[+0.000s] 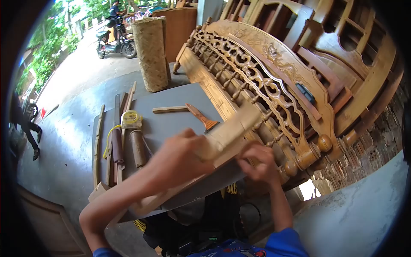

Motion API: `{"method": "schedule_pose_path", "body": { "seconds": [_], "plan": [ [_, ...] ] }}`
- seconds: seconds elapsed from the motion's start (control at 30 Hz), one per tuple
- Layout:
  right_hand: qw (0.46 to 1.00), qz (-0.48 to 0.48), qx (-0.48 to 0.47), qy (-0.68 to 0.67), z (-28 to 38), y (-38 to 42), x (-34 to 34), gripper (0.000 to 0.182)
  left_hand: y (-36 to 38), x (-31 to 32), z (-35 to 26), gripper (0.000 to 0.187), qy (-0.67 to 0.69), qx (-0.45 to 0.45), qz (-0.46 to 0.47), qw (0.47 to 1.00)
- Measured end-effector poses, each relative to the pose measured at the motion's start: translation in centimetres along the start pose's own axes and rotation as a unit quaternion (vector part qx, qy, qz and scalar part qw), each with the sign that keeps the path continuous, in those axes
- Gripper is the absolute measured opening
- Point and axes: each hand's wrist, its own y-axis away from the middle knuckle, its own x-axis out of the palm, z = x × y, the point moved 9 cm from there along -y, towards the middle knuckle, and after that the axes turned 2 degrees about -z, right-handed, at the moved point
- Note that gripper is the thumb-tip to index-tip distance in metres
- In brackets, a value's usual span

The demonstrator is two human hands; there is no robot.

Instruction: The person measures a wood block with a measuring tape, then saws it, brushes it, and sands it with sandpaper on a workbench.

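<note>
Holds a pale piece of wood (235, 130), blurred, in the left grip (182, 150), closed about its lower end, above the near edge of the counter (180, 94), with the other end slanting up toward the right edge; curls the right grip (259, 160) beside that wood, close to the near right corner, half folded inward, but cannot tell whether touching or holding anything with it. Shows more wood (152, 203) along the near edge beneath the left forearm (128, 190), too covered to tell whether part of the same piece. Has thin wooden strips (98, 145) lying lengthwise by the left edge, and just inward from there a yellow-and-clear tape measure (131, 119), a dark-handled tool (117, 147) and a brown-handled tool (138, 147), roughly side by side. Has a brush (199, 115) toward the right edge, with the handle end meeting a short wooden strip (170, 109) pointing to the left edge. Has a carved wooden headboard (274, 51) leaning past the right edge, and a rolled woven mat (150, 55) standing upright beyond the far edge, with a motorbike (115, 45) farther off behind it
</note>
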Motion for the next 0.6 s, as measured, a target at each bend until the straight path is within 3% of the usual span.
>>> {"method": "schedule_pose_path", "body": {
  "seconds": [0.07,0.17,0.2,0.3,0.37,0.4,0.43,0.47,0.5,0.53,0.6],
  "plan": [
    [0.997,-0.068,-0.029,0.005,1.3,1.4,-2.4,0.034,-0.6,3.4,0.5,0.041,-0.066,-0.012,0.053,0.996],
    [0.986,-0.042,0.0,0.159,3.4,-0.2,-2.2,0.043,-0.9,5.6,1.4,0.043,-0.063,0.015,0.05,0.997],
    [0.982,-0.007,-0.003,0.189,3.2,-0.6,-1.2,0.058,-0.8,5.7,1.4,0.042,-0.072,0.003,0.073,0.995],
    [0.957,0.085,-0.01,0.276,3.0,-1.7,2.1,0.069,0.2,3.9,1.2,0.039,-0.047,0.008,0.038,0.998],
    [0.949,0.07,-0.017,0.305,2.5,-1.7,2.9,0.073,1.6,0.3,2.9,0.037,-0.048,-0.039,-0.004,0.998],
    [0.946,0.058,-0.023,0.319,2.2,-1.6,3.1,0.072,2.0,-2.0,4.5,0.026,-0.09,-0.03,-0.044,0.994],
    [0.942,0.044,-0.025,0.333,2.0,-1.5,3.1,0.071,2.9,-4.9,7.0,0.022,-0.138,-0.117,-0.083,0.98],
    [0.942,0.037,-0.028,0.333,1.8,-1.5,3.2,0.07,4.3,-7.5,10.4,0.022,-0.124,-0.135,-0.146,0.972],
    [0.942,0.03,-0.031,0.333,1.6,-1.5,3.1,0.069,5.6,-10.0,12.9,0.024,-0.254,-0.201,-0.194,0.926],
    [0.942,0.021,-0.035,0.333,1.5,-1.6,3.1,0.068,7.0,-10.9,16.0,0.032,-0.282,-0.248,-0.153,0.914],
    [0.942,0.016,-0.041,0.333,1.3,-1.7,3.2,0.067,8.8,-11.0,17.6,0.038,-0.285,-0.251,-0.181,0.907]
  ]
}}
